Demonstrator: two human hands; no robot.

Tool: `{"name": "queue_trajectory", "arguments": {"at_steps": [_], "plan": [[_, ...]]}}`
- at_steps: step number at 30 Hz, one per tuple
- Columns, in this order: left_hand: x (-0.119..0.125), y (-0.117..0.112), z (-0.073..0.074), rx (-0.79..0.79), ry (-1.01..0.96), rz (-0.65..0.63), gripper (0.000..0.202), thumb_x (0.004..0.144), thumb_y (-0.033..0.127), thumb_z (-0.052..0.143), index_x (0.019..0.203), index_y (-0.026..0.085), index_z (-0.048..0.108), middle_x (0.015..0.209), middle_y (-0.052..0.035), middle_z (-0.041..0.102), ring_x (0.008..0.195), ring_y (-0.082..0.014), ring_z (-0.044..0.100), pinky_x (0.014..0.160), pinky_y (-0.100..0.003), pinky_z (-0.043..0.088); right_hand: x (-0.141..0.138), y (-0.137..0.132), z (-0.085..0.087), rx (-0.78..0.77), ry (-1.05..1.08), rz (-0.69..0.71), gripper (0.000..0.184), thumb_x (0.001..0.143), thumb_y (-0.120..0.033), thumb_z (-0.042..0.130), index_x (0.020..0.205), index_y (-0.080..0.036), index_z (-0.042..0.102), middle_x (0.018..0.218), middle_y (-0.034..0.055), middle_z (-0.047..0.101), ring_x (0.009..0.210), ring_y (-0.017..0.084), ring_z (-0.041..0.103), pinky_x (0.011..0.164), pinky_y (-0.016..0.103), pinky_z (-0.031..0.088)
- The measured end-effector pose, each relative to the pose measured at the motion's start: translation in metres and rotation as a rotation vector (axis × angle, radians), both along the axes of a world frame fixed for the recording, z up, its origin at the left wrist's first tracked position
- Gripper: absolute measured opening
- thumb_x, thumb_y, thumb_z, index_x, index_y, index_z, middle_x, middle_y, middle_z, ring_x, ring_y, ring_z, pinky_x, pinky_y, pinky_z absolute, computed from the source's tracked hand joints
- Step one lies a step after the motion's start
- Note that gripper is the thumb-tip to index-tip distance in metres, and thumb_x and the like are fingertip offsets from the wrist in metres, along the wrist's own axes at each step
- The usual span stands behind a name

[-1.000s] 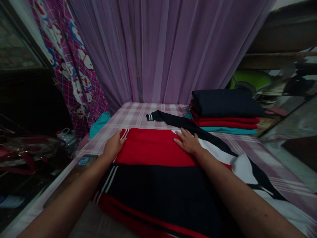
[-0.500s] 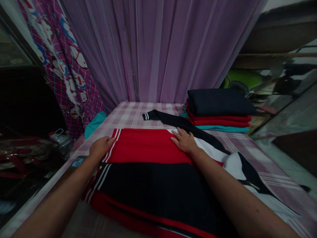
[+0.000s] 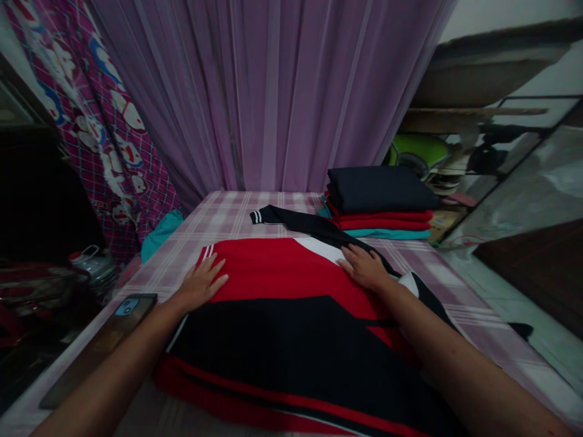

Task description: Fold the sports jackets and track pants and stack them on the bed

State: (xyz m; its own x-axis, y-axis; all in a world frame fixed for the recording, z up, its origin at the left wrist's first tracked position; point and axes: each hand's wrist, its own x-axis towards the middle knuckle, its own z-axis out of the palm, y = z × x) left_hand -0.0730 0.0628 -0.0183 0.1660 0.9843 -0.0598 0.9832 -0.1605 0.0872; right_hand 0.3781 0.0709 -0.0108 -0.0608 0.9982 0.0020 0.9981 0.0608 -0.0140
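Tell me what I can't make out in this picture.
Head view:
- Red and black garment: near side cut off by the bottom edge; part hidden by the right forearm.
- Phone: partly covered by the left forearm.
- Left hand and right hand: palms hidden, turned down.
- Dark item at far right: too blurred to identify.

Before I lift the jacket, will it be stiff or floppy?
Probably floppy: the jacket's dark sleeve trails loosely across the checked cloth. It may sag if raised by one edge, since it spreads wide, with soft-looking fabric. It seems unlikely to roll, as it lies broad and low under the left hand and right hand.
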Motion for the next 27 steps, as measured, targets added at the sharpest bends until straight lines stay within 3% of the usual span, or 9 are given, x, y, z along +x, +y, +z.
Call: {"name": "queue_trajectory", "arguments": {"at_steps": [5,9,13,16,19,21,23,27], "plan": [[-0.001,0.001,-0.010,0.053,-0.019,0.015,0.067,0.092,0.052,0.038,0.152,0.023,0.034,0.161,-0.0098,0.029,0.148,-0.0266,0.025,0.116,-0.046,0.024,-0.019,0.023,0.026,0.194,0.039,0.138,0.040,0.095,-0.030,0.039,0.121,-0.019,0.068,0.131,0.0108,0.064,0.117,0.025,0.060,0.102,0.038,0.043],[0.003,-0.002,-0.008,0.016,0.036,0.028,0.066,0.092,0.054,0.039,0.151,0.024,0.036,0.162,-0.0098,0.024,0.149,-0.0281,0.022,0.117,-0.050,0.021,-0.046,0.072,0.047,0.294,0.084,0.186,0.040,0.095,-0.024,0.039,0.121,-0.017,0.068,0.129,0.0096,0.065,0.117,0.023,0.060,0.103,0.033,0.043],[0.005,-0.005,-0.010,0.042,0.076,-0.003,0.064,0.093,0.055,0.037,0.150,0.024,0.038,0.160,-0.0099,0.029,0.147,-0.0284,0.027,0.116,-0.051,0.024,-0.071,0.129,0.051,0.191,0.131,0.102,0.047,0.095,-0.018,0.037,0.139,-0.014,0.052,0.145,0.0107,0.053,0.130,0.022,0.051,0.108,0.031,0.038],[0.003,-0.007,-0.014,0.101,0.092,-0.023,0.063,0.094,0.055,0.036,0.149,0.024,0.039,0.159,-0.0107,0.032,0.145,-0.0292,0.031,0.115,-0.052,0.027,-0.082,0.156,0.041,0.058,0.141,0.009,0.055,0.090,-0.020,0.050,0.144,-0.011,0.046,0.144,0.0167,0.053,0.128,0.025,0.053,0.105,0.033,0.041],[0.002,-0.008,-0.016,0.123,0.091,-0.039,0.064,0.095,0.056,0.035,0.150,0.025,0.037,0.159,-0.0120,0.031,0.145,-0.0301,0.031,0.113,-0.055,0.029,-0.087,0.165,0.033,-0.011,0.140,-0.082,0.044,0.084,-0.020,0.058,0.126,-0.009,0.063,0.122,0.0218,0.066,0.114,0.031,0.063,0.095,0.039,0.048],[0.001,-0.008,-0.017,0.111,0.086,-0.038,0.064,0.095,0.057,0.035,0.151,0.025,0.036,0.160,-0.0123,0.029,0.145,-0.0304,0.030,0.113,-0.056,0.029,-0.087,0.164,0.037,-0.019,0.138,-0.120,0.034,0.085,-0.022,0.056,0.114,-0.012,0.071,0.116,0.0207,0.069,0.111,0.032,0.064,0.092,0.041,0.049],[0.002,-0.007,-0.016,0.097,0.083,-0.025,0.065,0.094,0.057,0.036,0.151,0.025,0.037,0.160,-0.0122,0.029,0.146,-0.0307,0.028,0.113,-0.056,0.028,-0.083,0.160,0.051,0.012,0.200,-0.126,0.031,0.087,-0.024,0.052,0.109,-0.015,0.073,0.117,0.0181,0.069,0.112,0.031,0.063,0.092,0.040,0.048],[0.005,-0.005,-0.013,0.072,0.074,0.010,0.065,0.093,0.058,0.038,0.150,0.027,0.038,0.161,-0.0095,0.027,0.147,-0.0303,0.027,0.115,-0.054,0.026,-0.068,0.139,0.095,0.084,0.419,-0.098,0.028,0.089,-0.027,0.049,0.101,-0.016,0.071,0.108,0.0104,0.071,0.098,0.022,0.066,0.083,0.029,0.049]]}}
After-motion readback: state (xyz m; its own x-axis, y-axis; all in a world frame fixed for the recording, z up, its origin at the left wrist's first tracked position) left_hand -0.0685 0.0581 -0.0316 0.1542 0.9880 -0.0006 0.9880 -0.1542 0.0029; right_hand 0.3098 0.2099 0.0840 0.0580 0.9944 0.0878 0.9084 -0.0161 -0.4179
